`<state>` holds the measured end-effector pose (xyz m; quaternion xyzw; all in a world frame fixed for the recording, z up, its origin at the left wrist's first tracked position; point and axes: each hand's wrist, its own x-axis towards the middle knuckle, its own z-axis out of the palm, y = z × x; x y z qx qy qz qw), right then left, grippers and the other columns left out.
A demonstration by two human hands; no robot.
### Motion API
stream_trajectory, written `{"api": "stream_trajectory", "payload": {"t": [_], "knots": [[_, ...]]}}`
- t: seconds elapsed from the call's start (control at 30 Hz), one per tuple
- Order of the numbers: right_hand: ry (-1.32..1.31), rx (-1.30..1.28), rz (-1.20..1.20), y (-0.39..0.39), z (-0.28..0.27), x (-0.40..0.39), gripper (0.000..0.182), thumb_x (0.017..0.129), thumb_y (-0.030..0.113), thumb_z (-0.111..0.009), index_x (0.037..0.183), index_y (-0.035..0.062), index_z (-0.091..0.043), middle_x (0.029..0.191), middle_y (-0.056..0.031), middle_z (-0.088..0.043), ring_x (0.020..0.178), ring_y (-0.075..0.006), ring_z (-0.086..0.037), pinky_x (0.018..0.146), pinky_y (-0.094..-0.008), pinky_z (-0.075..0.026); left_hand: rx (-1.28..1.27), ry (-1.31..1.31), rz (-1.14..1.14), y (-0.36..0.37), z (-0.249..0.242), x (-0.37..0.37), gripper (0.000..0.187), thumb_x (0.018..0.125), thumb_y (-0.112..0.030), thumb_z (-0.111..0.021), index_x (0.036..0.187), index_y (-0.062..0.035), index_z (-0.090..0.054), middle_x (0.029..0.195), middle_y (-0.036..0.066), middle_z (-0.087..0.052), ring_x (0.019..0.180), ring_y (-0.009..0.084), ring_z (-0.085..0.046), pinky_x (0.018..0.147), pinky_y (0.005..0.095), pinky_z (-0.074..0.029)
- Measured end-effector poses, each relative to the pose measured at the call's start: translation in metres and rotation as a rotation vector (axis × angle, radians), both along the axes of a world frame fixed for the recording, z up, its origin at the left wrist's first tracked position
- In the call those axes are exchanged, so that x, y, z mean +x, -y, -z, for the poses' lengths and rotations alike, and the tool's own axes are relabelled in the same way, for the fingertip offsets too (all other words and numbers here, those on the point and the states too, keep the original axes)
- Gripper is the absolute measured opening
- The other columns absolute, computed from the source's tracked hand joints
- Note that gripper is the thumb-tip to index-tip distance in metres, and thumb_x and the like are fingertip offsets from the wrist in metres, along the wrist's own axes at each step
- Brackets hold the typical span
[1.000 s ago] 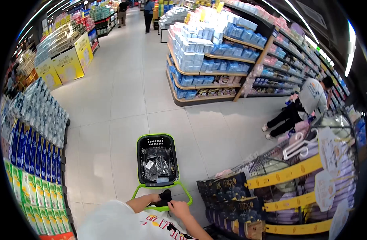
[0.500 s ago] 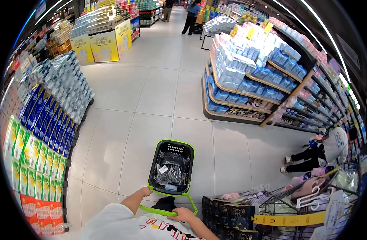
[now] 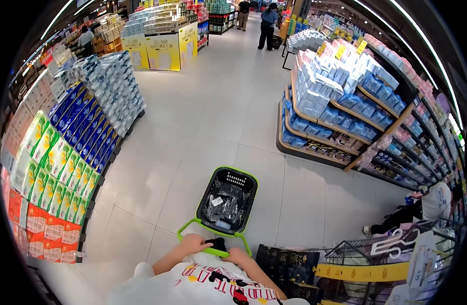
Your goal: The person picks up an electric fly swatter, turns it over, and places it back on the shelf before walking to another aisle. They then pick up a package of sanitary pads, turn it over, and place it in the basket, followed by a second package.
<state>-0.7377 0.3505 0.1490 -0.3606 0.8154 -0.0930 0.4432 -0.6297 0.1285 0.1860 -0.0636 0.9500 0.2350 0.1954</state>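
A black shopping basket (image 3: 204, 203) with a lime-green rim stands on the floor in front of me. Its green handle (image 3: 214, 251) is tilted back toward my body. My left hand (image 3: 194, 243) is closed round the left part of the handle bar, and my right hand (image 3: 236, 255) grips it farther right, close to my shirt. Inside the basket lie dark items in clear, shiny plastic (image 3: 227, 206) with a small white label; their kind cannot be made out. Part of my dark shoe (image 3: 218, 245) shows between the handle and the basket.
Stacked tissue packs (image 3: 65, 170) line the left side. A shelf unit with blue and white packs (image 3: 320, 109) stands ahead right. At lower right is a wire rack (image 3: 340, 251) beside black packages (image 3: 289, 264). A person (image 3: 431, 203) crouches at right; another (image 3: 268, 25) stands far ahead.
My left hand has moved from the handle's left corner onto its bar, nearer my right hand. The basket sits slightly farther right and tilted in view. Left-hand stacks and shelves have shifted right in view.
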Motion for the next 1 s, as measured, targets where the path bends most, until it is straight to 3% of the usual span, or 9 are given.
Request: {"api": "stream_trajectory", "payload": {"t": [0.07,0.23,0.37,0.6,0.87,1.0], "knots": [[0.002,-0.004,-0.005,-0.015,0.01,0.011,0.052,0.068,0.052,-0.067,0.092,0.0057,-0.07,0.09,-0.019,-0.068,0.084,-0.0343,-0.065,0.074,-0.0444,-0.051,0.052,-0.223,-0.013,-0.004,0.008,0.013,0.06,0.084,-0.063,-0.047,0.069,-0.0091,-0.069,0.06,0.012,-0.061,0.06,0.0331,-0.06,0.055,0.0444,-0.045],[0.009,0.027,-0.047,-0.045,0.008,0.036,0.046,0.07,0.043,-0.063,0.09,0.0017,-0.07,0.089,-0.0193,-0.068,0.084,-0.0346,-0.065,0.075,-0.0441,-0.051,0.016,-0.275,-0.081,-0.02,0.036,0.061,0.053,0.086,-0.047,-0.049,0.056,-0.0064,-0.064,0.053,0.016,-0.056,0.051,0.0358,-0.056,0.052,0.0461,-0.044],[0.051,0.073,-0.045,-0.061,0.003,0.055,0.044,0.067,0.038,-0.067,0.092,0.0023,-0.07,0.094,-0.0187,-0.068,0.087,-0.0342,-0.065,0.077,-0.0427,-0.052,-0.037,-0.252,0.005,-0.036,0.038,0.083,0.047,0.086,-0.041,-0.049,0.057,-0.0069,-0.065,0.052,0.016,-0.056,0.05,0.0361,-0.056,0.051,0.0476,-0.044],[0.024,0.016,0.063,-0.088,0.002,0.08,0.042,0.07,0.039,-0.068,0.091,0.0039,-0.07,0.09,-0.019,-0.068,0.083,-0.034,-0.065,0.074,-0.0431,-0.051,-0.022,-0.369,0.129,-0.042,0.039,0.068,0.047,0.086,-0.038,-0.05,0.053,-0.0068,-0.063,0.049,0.016,-0.054,0.047,0.0355,-0.054,0.048,0.0465,-0.044],[0.095,-0.038,0.112,-0.073,0.022,0.121,0.042,0.07,0.045,-0.068,0.092,0.0093,-0.072,0.089,-0.0165,-0.068,0.082,-0.0332,-0.065,0.073,-0.0423,-0.051,0.034,-0.272,0.19,-0.019,0.034,0.093,0.049,0.087,-0.042,-0.049,0.059,-0.0063,-0.067,0.054,0.016,-0.057,0.051,0.0356,-0.056,0.053,0.0469,-0.045],[0.051,0.026,0.107,-0.082,0.024,0.139,0.043,0.069,0.045,-0.07,0.096,0.0119,-0.072,0.091,-0.0161,-0.068,0.085,-0.0334,-0.065,0.076,-0.0426,-0.05,0.137,-0.05,0.227,-0.02,0.059,0.121,0.058,0.088,-0.053,-0.043,0.068,-0.0053,-0.07,0.064,0.019,-0.062,0.062,0.0376,-0.06,0.061,0.0468,-0.048]]}}
